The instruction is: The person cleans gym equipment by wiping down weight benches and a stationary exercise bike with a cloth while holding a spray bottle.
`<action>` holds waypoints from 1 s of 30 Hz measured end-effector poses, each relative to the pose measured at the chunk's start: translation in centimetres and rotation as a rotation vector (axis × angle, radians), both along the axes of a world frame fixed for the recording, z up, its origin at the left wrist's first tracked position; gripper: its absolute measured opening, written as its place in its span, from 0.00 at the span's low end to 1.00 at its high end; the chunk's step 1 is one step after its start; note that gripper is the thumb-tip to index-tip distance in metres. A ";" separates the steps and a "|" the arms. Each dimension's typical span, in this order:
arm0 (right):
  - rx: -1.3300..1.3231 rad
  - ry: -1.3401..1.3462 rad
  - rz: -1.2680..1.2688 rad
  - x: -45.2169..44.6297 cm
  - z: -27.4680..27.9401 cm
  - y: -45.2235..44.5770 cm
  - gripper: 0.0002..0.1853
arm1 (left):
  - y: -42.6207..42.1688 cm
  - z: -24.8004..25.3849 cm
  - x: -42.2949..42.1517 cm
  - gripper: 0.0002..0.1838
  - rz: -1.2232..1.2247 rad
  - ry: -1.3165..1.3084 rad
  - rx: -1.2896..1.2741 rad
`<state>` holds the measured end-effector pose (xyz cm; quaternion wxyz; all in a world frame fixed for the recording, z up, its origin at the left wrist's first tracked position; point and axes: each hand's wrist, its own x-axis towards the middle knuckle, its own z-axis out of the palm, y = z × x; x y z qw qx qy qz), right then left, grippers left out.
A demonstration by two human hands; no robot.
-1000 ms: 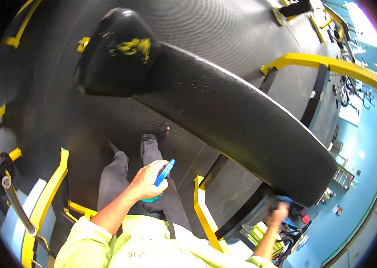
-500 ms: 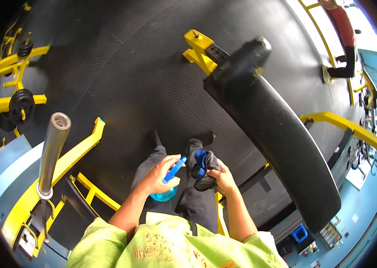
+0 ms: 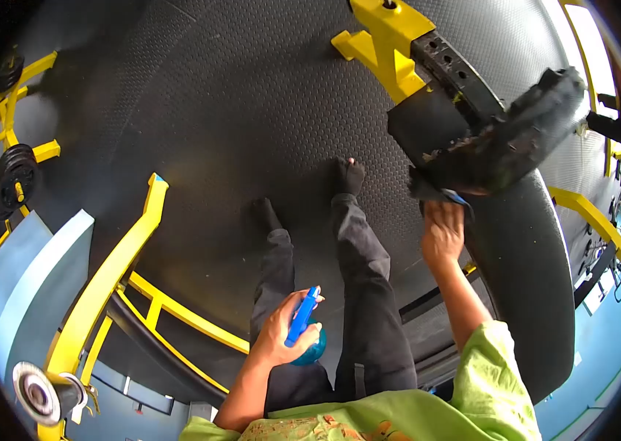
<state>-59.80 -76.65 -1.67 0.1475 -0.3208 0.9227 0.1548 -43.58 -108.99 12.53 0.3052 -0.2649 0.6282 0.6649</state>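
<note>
My left hand (image 3: pixel 286 331) is wrapped around the neck of a spray bottle (image 3: pixel 312 345) with a blue trigger head and a teal body, held above my lap. My right hand (image 3: pixel 443 231) reaches forward to the worn black pad (image 3: pixel 501 151) at the head of a bench. Its fingers hold a dark cloth with a blue patch (image 3: pixel 456 197) against the pad's lower edge. Most of the cloth is hidden by the pad and fingers. Cracks and torn covering show on the pad. Beside my right forearm runs the long black bench cushion (image 3: pixel 523 272).
A yellow bench frame (image 3: pixel 391 51) stands ahead. To the left are a yellow rack (image 3: pixel 105 279), a metal bar end (image 3: pixel 37 393) and weight plates (image 3: pixel 15 176). Black textured rubber flooring (image 3: pixel 237 110) lies under my feet. Gym equipment lines the blue wall at right.
My right hand has moved forward and right, carrying the cloth from my lap to the worn pad. My view has shifted closer to the bench. The left hand still holds the spray bottle.
</note>
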 end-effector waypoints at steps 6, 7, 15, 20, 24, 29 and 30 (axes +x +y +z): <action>-0.055 0.205 -0.147 1.9 -1.8 -2.1 0.30 | -0.4 -1.7 -1.2 0.30 -0.031 0.008 0.003; -0.063 0.325 -0.124 2.3 -4.3 -2.1 0.30 | -0.4 -1.7 -1.5 0.30 -0.026 -0.002 -0.004; -0.273 0.228 -0.190 2.3 -6.0 -5.3 0.37 | -0.3 -2.7 -3.3 0.29 -0.016 0.016 0.020; -0.363 0.367 -0.341 -4.7 -8.2 -15.6 0.46 | -0.4 -2.9 -7.9 0.26 -0.239 0.063 -0.089; -0.174 0.563 -1.004 -14.0 -6.3 -20.4 0.40 | -0.7 -2.5 -8.0 0.27 -0.222 -0.035 -0.112; -0.253 0.209 -1.092 -25.9 -9.0 -15.8 0.19 | -3.9 -2.8 -6.5 0.28 -0.288 -0.090 -0.069; -0.143 -0.023 -1.108 -28.6 -10.1 -14.4 0.18 | -4.5 -3.2 -5.9 0.28 -0.317 -0.116 -0.092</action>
